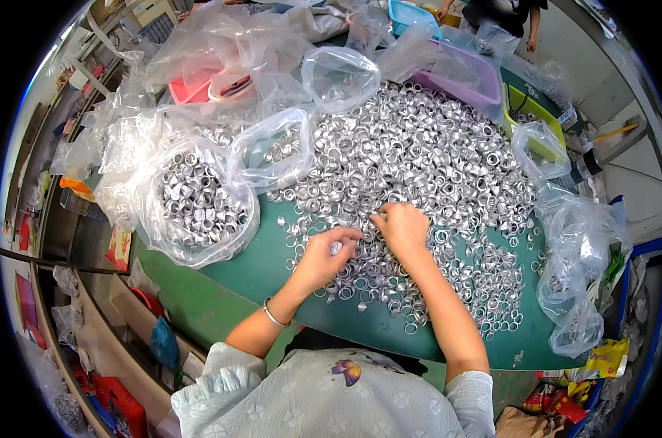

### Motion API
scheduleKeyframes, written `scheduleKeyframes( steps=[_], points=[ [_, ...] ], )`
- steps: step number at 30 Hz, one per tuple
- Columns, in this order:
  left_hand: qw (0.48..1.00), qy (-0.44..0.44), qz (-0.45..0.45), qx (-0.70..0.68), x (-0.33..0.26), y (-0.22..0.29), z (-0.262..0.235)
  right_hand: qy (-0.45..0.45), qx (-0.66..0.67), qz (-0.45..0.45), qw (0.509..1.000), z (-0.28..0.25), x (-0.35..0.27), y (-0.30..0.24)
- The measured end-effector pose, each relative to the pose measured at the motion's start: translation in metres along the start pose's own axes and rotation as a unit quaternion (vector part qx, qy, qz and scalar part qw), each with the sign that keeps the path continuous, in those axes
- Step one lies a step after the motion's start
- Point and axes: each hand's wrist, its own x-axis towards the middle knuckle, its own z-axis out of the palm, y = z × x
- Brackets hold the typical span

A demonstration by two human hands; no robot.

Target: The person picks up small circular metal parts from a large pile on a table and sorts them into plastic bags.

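Note:
A wide heap of silver metal rings (426,146) covers much of the green table (236,274). My left hand (322,259) is at the near edge of the heap, its fingers curled toward the thumb. A bit of silver shows in the gap between them, but I cannot tell whether it is held. Just right of it, my right hand (404,230) reaches into the rings with its fingers bent and pressed together. Whatever lies in its fingertips is hidden. Looser rings (484,288) spread to the right of my right forearm.
On the left, an opened clear plastic bag (236,237) holds more rings. Other clear bags (269,179) lie behind it. A purple bin (462,77) and a yellow-green basket (542,120) border the far right. Crumpled plastic (575,255) lies along the right edge. Another person (502,18) stands beyond.

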Motion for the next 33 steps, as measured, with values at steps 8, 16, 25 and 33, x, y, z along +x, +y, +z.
scheduleKeyframes(
  steps=[8,16,25,33],
  points=[
    [1.0,-0.008,0.012,-0.018,-0.009,-0.006,-0.001,-0.041,0.03,-0.074,0.996,0.011,0.006,0.0],
    [0.974,-0.046,-0.057,-0.214,-0.015,0.003,0.003,-0.097,0.82,0.206,0.525,-0.031,-0.033,0.062],
    [0.951,-0.084,-0.091,-0.285,-0.019,0.002,0.024,-0.026,0.93,0.165,0.328,-0.052,-0.088,0.092],
    [0.948,-0.082,-0.114,-0.285,-0.024,0.009,0.041,-0.056,0.937,0.206,0.278,-0.061,-0.147,0.12]
  ],
)
